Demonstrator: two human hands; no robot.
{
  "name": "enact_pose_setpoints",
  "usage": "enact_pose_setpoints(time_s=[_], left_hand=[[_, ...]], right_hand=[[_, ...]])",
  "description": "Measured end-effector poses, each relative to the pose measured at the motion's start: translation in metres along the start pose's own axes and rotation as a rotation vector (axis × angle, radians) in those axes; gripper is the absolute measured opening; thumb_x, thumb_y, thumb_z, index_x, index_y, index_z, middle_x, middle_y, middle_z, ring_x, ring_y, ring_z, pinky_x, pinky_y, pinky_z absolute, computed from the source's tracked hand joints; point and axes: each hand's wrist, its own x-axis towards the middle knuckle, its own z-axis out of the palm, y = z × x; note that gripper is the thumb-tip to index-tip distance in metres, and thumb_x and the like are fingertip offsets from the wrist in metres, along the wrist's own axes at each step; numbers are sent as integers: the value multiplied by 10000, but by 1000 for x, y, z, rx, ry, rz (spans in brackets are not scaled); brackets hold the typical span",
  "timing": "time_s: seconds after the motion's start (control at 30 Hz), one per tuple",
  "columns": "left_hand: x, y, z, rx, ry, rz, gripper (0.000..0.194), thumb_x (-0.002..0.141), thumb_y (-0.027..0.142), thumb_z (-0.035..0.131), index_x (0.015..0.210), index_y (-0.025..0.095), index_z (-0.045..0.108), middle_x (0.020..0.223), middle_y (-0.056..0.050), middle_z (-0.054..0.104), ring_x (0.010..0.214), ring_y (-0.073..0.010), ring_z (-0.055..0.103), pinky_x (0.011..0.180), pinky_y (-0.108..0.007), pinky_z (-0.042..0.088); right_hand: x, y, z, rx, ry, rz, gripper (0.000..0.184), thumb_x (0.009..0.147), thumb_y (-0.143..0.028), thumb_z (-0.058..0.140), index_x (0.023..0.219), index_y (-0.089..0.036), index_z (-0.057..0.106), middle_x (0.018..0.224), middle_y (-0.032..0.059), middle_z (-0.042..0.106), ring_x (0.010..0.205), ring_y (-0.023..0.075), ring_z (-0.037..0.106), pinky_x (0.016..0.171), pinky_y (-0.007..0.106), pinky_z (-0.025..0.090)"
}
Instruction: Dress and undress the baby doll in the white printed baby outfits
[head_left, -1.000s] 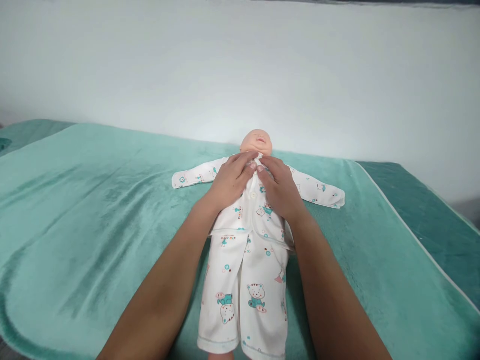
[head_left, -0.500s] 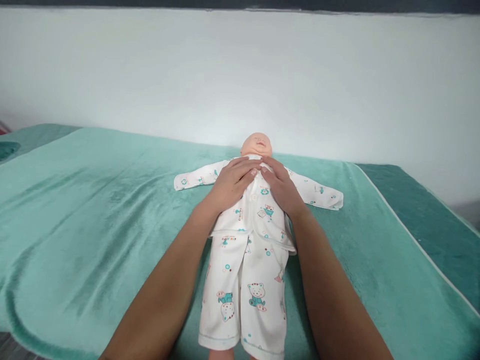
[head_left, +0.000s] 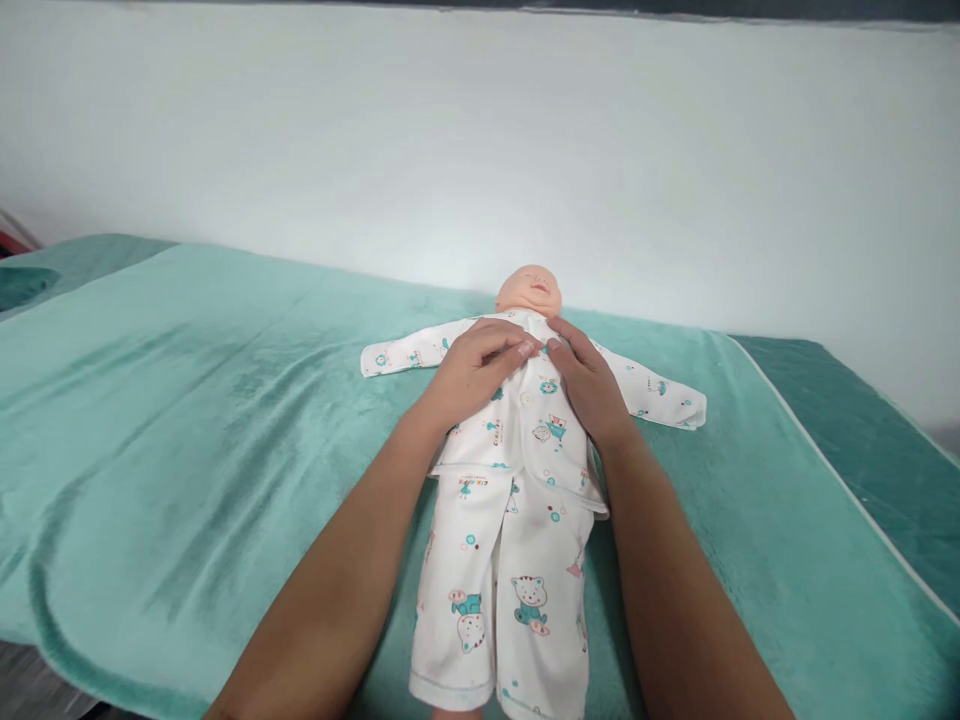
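Observation:
A baby doll [head_left: 532,288] lies on its back, head toward the wall and sleeves spread out sideways. It wears a white long-sleeved shirt [head_left: 544,455] with small animal prints and matching white pants [head_left: 457,590]. My left hand [head_left: 480,370] rests on the left side of the shirt's chest, fingers stretched toward the middle, thumb near the front seam. On the other side of the chest lies my right hand [head_left: 592,390], fingers reaching up toward the collar. The fingertips of both hands come close together below the neck. No held thing shows in either hand.
A light green plush blanket [head_left: 187,430] spreads under the doll, with a few creases at left. Darker green cloth [head_left: 847,430] shows along the right. A white wall [head_left: 480,130] stands behind the doll's head. Grey floor [head_left: 45,685] appears at lower left.
Both hands have slid slightly down the chest from the collar, and their fingertips have drawn a little apart. The view has shifted, so the doll appears farther right.

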Motion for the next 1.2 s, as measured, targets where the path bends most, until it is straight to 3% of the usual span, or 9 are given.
enact_pose_setpoints(time_s=[0.13,0.23,0.4,0.47,0.53,0.7,0.83,1.03,1.2], left_hand=[[-1,-11,-2,58,127,-105,346,1027,408,446,1087,231,737,1203,-47,740,1178,-189,641,1073,-339,467],[-2,-36,-9,281,206,-137,388,1031,373,407,1264,204,667,1359,-86,676,1301,-219,573,1152,-389,406],[-20,-70,-35,727,72,-326,489,1027,381,381,1482,249,501,1532,-103,545,1447,-312,433,1257,-602,157],[-32,-75,-49,810,19,-370,524,1011,410,422,1516,275,457,1566,-92,510,1455,-321,419,1255,-601,160],[-44,-77,-63,866,3,-431,578,990,445,463,1538,264,429,1563,-112,509,1439,-339,433,1228,-573,248],[-63,-81,-87,934,48,-568,585,1002,409,406,1557,222,416,1532,-163,530,1394,-390,466,1117,-576,398],[-63,-86,-90,934,45,-557,581,1002,246,322,1579,209,387,1613,-135,442,1433,-369,452,1135,-566,400],[-55,-94,-91,887,101,-590,622,942,83,297,1547,106,436,1645,-132,387,1518,-291,379,1215,-466,360],[-53,-94,-92,847,274,-588,643,927,51,303,1553,121,430,1638,-121,399,1525,-278,369,1231,-506,335]], right_hand=[[2,9,-4,-30,24,-13,454,942,-492,548,1343,-298,635,1514,49,563,1432,257,474,1233,495,315],[8,25,-11,-170,78,-38,474,955,-527,501,1316,-264,658,1499,86,580,1417,276,487,1225,516,301],[8,46,-23,-527,175,-42,482,982,-473,391,1303,-233,659,1428,128,637,1379,322,513,1209,627,219],[3,50,-30,-650,191,-31,501,978,-451,374,1337,-220,637,1434,141,629,1384,330,504,1207,620,220],[-5,56,-41,-752,194,-3,521,970,-443,379,1368,-202,614,1443,157,616,1387,339,498,1199,604,247],[-26,83,-83,-860,207,61,511,943,-416,441,1367,-180,599,1423,187,616,1346,340,534,1141,549,375],[-35,96,-108,-802,353,153,464,870,-347,525,1277,-163,649,1363,216,633,1338,359,534,1136,564,381],[-35,97,-120,-700,451,306,474,809,-285,563,1239,-133,690,1125,225,692,913,305,681,883,451,537],[-38,96,-121,-658,535,270,462,745,-155,518,1165,-145,710,1150,186,660,879,293,665,890,473,528]])
